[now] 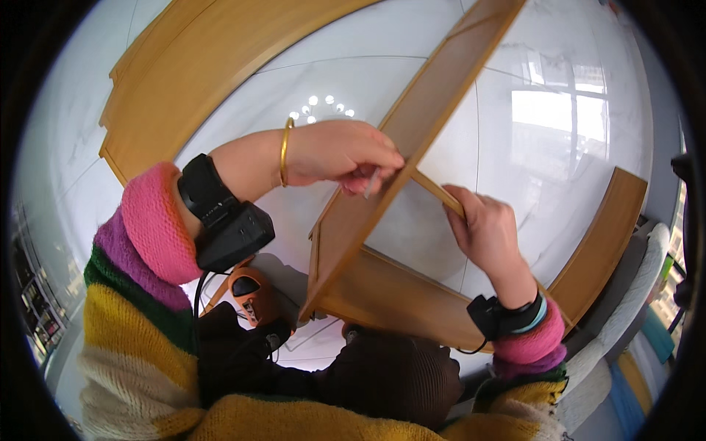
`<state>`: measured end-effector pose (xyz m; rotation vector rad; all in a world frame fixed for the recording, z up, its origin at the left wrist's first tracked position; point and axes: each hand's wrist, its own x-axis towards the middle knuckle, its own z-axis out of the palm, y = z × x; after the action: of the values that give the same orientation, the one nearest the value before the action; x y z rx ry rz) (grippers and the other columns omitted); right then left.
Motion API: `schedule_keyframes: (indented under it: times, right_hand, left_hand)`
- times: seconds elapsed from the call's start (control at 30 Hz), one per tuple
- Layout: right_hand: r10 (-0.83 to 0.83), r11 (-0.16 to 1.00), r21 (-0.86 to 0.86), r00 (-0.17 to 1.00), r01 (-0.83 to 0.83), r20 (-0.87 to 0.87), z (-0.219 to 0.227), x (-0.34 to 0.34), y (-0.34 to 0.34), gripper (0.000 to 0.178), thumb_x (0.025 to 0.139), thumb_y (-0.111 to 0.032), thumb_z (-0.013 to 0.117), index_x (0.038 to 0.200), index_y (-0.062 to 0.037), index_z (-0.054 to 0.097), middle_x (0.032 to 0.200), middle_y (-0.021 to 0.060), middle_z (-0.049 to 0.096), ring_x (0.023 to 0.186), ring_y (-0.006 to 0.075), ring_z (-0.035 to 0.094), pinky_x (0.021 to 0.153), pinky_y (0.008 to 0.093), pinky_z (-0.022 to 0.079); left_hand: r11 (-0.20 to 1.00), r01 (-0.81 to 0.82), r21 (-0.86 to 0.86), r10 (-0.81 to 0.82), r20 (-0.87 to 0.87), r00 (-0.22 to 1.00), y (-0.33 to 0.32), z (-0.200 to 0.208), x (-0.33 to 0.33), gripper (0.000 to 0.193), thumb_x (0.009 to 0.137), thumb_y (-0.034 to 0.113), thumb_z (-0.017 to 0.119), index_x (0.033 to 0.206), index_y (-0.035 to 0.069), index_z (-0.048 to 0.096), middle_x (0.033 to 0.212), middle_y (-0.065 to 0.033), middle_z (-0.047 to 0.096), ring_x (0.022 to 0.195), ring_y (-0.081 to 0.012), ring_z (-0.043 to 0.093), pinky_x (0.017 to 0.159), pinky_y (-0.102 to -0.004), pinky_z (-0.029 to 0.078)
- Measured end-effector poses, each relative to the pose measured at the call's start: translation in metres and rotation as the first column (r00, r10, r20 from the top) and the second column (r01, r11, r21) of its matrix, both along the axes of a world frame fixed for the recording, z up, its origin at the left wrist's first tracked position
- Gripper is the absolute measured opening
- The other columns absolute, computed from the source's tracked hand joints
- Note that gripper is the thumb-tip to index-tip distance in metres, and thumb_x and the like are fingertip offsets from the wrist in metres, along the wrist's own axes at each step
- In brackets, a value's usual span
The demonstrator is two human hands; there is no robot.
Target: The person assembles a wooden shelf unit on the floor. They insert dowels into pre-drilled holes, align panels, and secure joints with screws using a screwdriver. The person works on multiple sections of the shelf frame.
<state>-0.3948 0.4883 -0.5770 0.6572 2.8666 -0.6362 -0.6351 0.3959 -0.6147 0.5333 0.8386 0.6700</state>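
Gripping with left hand (342,156) a long board (397,154) running lower-left to upper-right, right hand (485,228) pinching a thin strip (435,189), drill (254,298) partly hidden

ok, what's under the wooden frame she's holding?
Under the wooden frame is glossy white tiled floor, and lower left an orange power tool, partly hidden by the left hand forearm. The floor beneath the panels themselves is covered.

Single head-worn fisheye view, looking steeply down and close over the left hand (342,154) and right hand (485,228) gripping a wooden frame (382,198); white tiled floor (515,132) beyond, edges curved toward the rim.
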Motion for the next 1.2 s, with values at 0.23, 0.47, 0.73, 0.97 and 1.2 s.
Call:
schedule_keyframes:
  times: [0.23, 0.47, 0.73, 0.97, 1.2]
  right_hand:
    - [-0.006, 0.999, -0.053, 1.000, 0.007, 0.028, -0.007, 0.008, 0.004, 0.013, 0.081, -0.011, 0.057, 0.093, -0.0072, 0.058, 0.064, 0.0135, 0.058, 0.057, 0.0323, 0.056, 0.053, 0.0383, 0.045]
    - [0.055, 0.997, 0.062, 0.998, -0.053, -0.038, -0.010, 0.006, 0.008, 0.009, 0.081, -0.014, 0.055, 0.078, -0.0057, 0.053, 0.054, 0.0135, 0.054, 0.052, 0.0315, 0.056, 0.048, 0.0399, 0.045]
    - [-0.001, 0.999, 0.049, 0.999, 0.003, -0.038, -0.014, 0.018, 0.007, 0.006, 0.080, -0.013, 0.053, 0.080, -0.0074, 0.055, 0.059, 0.0147, 0.057, 0.058, 0.0331, 0.057, 0.053, 0.0425, 0.046]
    - [-0.080, 0.996, -0.051, 0.995, 0.077, -0.061, -0.001, 0.016, -0.001, 0.016, 0.080, -0.013, 0.060, 0.094, -0.0049, 0.058, 0.066, 0.0197, 0.058, 0.061, 0.0356, 0.058, 0.055, 0.0383, 0.045]
    - [0.036, 0.998, 0.064, 0.918, -0.012, -0.396, 0.011, 0.003, -0.018, 0.028, 0.082, -0.005, 0.057, 0.110, -0.0013, 0.057, 0.103, 0.0140, 0.063, 0.085, 0.0230, 0.061, 0.075, 0.0295, 0.047]
  left_hand:
    - [0.975, 0.086, 0.203, 0.017, -0.461, 0.887, 0.001, 0.015, 0.003, 0.030, 0.087, 0.024, 0.046, 0.061, 0.008, 0.043, 0.054, 0.0010, 0.042, 0.045, -0.0064, 0.031, 0.046, -0.0224, 0.031]
    - [0.985, -0.059, 0.160, 0.112, -0.346, 0.932, -0.006, -0.003, 0.004, 0.035, 0.091, 0.024, 0.042, 0.059, 0.012, 0.035, 0.047, 0.0043, 0.031, 0.044, -0.0075, 0.025, 0.043, -0.0231, 0.025]
    - [0.963, -0.263, 0.065, 0.219, -0.756, 0.616, -0.084, 0.028, -0.078, 0.031, 0.093, 0.032, 0.042, 0.073, 0.012, 0.055, 0.060, 0.0018, 0.054, 0.054, -0.0047, 0.044, 0.050, -0.0199, 0.035]
    - [0.991, -0.078, -0.108, -0.063, -0.898, 0.436, -0.167, -0.020, -0.072, 0.025, 0.091, 0.019, 0.043, 0.093, 0.005, 0.064, 0.069, -0.0034, 0.063, 0.064, -0.0107, 0.055, 0.060, -0.0261, 0.045]
    - [0.632, -0.689, -0.355, 0.087, -0.851, 0.518, -0.286, -0.078, -0.058, 0.021, 0.083, 0.021, 0.049, 0.076, 0.005, 0.061, 0.062, -0.0029, 0.054, 0.056, -0.0135, 0.051, 0.055, -0.0265, 0.045]
